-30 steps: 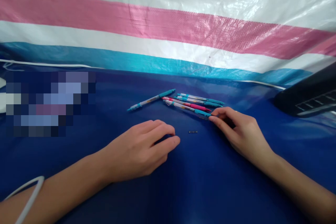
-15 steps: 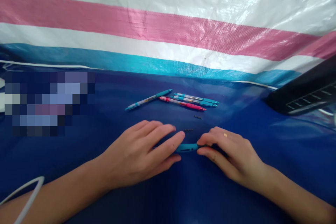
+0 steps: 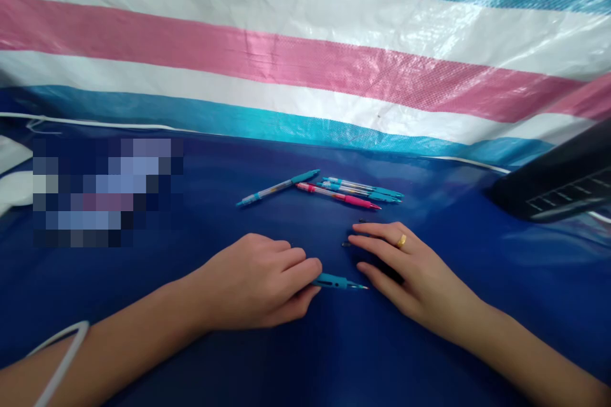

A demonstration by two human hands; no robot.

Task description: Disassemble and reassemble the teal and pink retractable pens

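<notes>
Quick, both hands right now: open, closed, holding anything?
Left hand: closed, holding a teal pen.
Right hand: open, near the teal pen.

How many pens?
5: held blue pen in the left hand; pink pen on the table; angled blue pen to its left; two blue pens behind the pink. Pixelated patch may hide more.

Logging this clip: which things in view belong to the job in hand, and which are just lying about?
Job:
blue pen in left hand
probably pink pen, other blue pens, dark pieces by right hand

Apparently lying about:
white cord
black object
</notes>
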